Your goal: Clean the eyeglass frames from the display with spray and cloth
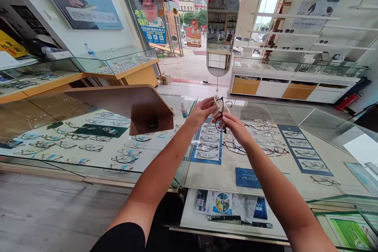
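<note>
Both my arms reach out over a glass display counter. In my left hand (206,109) is a pale cloth (219,106), pinched and folded against the upper part of a pair of dark-framed eyeglasses (221,123). My right hand (233,125) grips the same eyeglasses lower down, near one lens, with the fingers closed on the frame. The eyeglasses are held up on edge, above the counter's glass top. Part of one lens is covered by the cloth and fingers. A small white spray bottle (184,108) stands on the counter left of my hands.
Rows of eyeglasses (88,147) lie inside the glass counter (189,181). A wooden-backed tilted board (126,102) stands on it at left. An oval mirror (223,27) rises beyond my hands. An open lower drawer (189,218) holds pens and packets.
</note>
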The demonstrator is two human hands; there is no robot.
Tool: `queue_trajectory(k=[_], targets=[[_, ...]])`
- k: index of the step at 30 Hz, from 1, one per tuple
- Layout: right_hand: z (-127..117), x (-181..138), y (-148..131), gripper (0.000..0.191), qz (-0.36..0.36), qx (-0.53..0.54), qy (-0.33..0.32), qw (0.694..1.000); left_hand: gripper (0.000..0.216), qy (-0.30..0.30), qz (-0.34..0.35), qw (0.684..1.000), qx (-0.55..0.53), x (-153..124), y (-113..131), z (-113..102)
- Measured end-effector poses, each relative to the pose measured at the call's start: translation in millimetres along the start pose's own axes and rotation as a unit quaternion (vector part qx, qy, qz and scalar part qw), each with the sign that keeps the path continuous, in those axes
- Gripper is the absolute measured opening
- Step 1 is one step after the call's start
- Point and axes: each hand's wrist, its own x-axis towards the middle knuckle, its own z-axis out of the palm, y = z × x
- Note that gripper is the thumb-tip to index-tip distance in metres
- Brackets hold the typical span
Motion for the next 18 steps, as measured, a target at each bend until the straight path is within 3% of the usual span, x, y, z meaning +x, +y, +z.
queue_trajectory(k=[11, 18], targets=[[-2.0, 2.2, 4.4, 0.037, -0.001, 0.015, -0.018, 1.0, 0.056, -0.055, -0.054, 0.996, 0.044, -9.3, -6.3, 14.5], [0.8, 2.2, 13.6, 0.045, 0.023, -0.001, 0.027, 0.999, 0.057, -0.053, -0.03, 0.997, 0.046, -12.9, -10.1, 22.0]])
